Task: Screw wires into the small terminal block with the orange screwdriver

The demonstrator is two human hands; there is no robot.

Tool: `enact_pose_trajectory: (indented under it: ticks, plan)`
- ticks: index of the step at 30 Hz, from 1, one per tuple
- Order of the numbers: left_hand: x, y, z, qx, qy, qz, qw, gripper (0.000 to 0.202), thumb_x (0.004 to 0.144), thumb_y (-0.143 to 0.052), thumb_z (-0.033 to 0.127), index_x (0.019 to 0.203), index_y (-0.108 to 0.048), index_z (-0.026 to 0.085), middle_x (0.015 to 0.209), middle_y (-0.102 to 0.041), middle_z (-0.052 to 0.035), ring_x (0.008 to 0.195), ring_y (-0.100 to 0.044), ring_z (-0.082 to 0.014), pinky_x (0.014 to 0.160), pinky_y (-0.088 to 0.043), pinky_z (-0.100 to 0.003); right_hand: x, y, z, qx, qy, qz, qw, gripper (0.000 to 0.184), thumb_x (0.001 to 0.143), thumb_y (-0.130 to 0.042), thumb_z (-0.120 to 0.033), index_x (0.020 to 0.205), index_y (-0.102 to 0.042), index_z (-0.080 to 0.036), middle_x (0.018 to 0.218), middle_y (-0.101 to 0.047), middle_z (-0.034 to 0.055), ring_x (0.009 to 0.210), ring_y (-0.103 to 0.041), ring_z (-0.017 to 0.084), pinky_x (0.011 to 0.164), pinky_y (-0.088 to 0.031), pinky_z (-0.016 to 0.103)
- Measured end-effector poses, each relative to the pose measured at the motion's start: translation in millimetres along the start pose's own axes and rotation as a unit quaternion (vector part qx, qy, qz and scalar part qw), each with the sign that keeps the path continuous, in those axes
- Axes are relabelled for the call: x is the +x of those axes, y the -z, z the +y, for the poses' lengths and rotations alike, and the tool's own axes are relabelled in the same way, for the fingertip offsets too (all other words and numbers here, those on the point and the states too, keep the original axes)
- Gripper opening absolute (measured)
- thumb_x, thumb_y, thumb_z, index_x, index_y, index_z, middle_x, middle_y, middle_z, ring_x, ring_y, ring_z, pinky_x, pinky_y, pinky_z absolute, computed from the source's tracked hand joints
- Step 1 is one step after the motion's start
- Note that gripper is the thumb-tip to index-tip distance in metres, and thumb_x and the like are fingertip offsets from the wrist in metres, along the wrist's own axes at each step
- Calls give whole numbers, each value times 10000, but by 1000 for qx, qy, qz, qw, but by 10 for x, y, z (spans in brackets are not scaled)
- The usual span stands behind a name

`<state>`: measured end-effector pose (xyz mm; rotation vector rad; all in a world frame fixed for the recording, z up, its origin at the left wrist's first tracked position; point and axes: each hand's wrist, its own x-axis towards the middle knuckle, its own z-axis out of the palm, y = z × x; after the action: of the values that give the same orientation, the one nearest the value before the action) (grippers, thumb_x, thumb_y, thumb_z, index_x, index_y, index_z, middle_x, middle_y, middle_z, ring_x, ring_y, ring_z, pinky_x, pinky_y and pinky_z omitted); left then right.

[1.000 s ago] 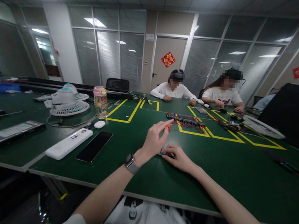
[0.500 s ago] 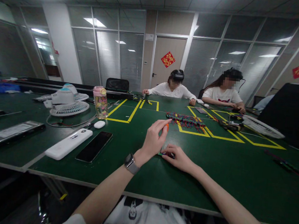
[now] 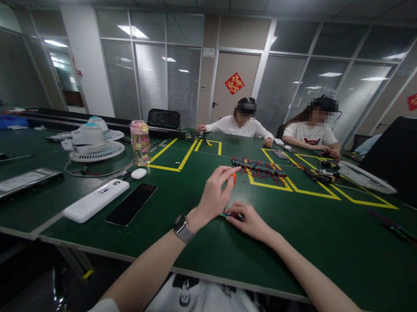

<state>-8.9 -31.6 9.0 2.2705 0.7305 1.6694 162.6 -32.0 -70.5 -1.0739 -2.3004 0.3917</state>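
Note:
My left hand (image 3: 215,191), with a watch on its wrist, is closed in a pinch around a small orange-handled tool (image 3: 233,177) held upright over the green table (image 3: 297,235). My right hand (image 3: 248,220) rests on the table just beside it, fingers pressed down on a small dark part with green and coloured ends (image 3: 229,215). The tool's lower end is hidden behind my left fingers. A bundle of red, blue and green wires (image 3: 261,168) lies farther away, beyond both hands.
To the left lie a black phone (image 3: 131,203), a white power bank (image 3: 95,200), a white mouse (image 3: 138,173), a pink bottle (image 3: 140,142) and white fans (image 3: 92,143). Two other people sit at the far side. Yellow tape lines (image 3: 294,187) mark the table.
My left hand has turned slightly around the orange tool, its fingers shifting a little; my right hand stays in place. A person across the table has stretched an arm out.

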Motion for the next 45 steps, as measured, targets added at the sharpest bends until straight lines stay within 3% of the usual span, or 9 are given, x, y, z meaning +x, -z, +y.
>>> enact_pose_trajectory:
  ticks: [9, 18, 27, 34, 41, 45]
  plan:
    - [-3, -12, -2, 42, 19, 33, 998, 203, 913, -511, 263, 1023, -671, 204, 890, -556, -38, 871, -546, -162, 812, -451, -293, -2, -5, 2, 2, -3, 3, 1000, 177, 860, -585, -263, 945, -709, -168, 787, -586, 36, 666, -562, 140, 617, -440, 250]
    - [2, 3, -15, 5, 11, 3, 1000, 311, 962, -365, 183, 1176, -590, 194, 1089, -617, -63, 1030, -549, -178, 919, -432, -324, -4, -23, 28, 6, 4, 7, 1000, 167, 855, -592, -253, 941, -712, -175, 785, -588, 34, 665, -565, 138, 613, -437, 245]
    - [3, -9, -6, 60, 15, 20, 998, 215, 915, -510, 238, 1085, -641, 215, 944, -613, -41, 920, -547, -178, 840, -446, -308, -2, -11, 8, 4, 0, 6, 1000, 164, 855, -594, -250, 945, -708, -175, 797, -592, 35, 668, -562, 137, 623, -436, 249]
    - [10, -12, -23, 23, 7, 1, 1000, 307, 959, -375, 161, 1191, -572, 201, 1102, -626, -55, 1025, -548, -174, 923, -432, -328, -8, -8, 5, 4, -1, 2, 1000, 167, 860, -587, -256, 939, -708, -171, 808, -599, 40, 684, -573, 141, 649, -445, 257]
    - [-4, -21, -35, 75, 28, 39, 996, 196, 886, -567, 290, 1047, -654, 220, 907, -556, -35, 891, -541, -175, 831, -451, -309, -5, 1, -17, 1, -6, 2, 1000, 174, 858, -585, -260, 937, -712, -171, 801, -602, 42, 680, -572, 147, 633, -439, 256]
    - [-7, -12, -27, 69, 32, 34, 997, 260, 939, -456, 279, 1121, -632, 219, 967, -537, -53, 932, -541, -171, 853, -455, -309, -2, 7, -29, 8, -5, 3, 1000, 172, 859, -584, -258, 936, -712, -172, 806, -600, 42, 685, -574, 145, 645, -446, 256]
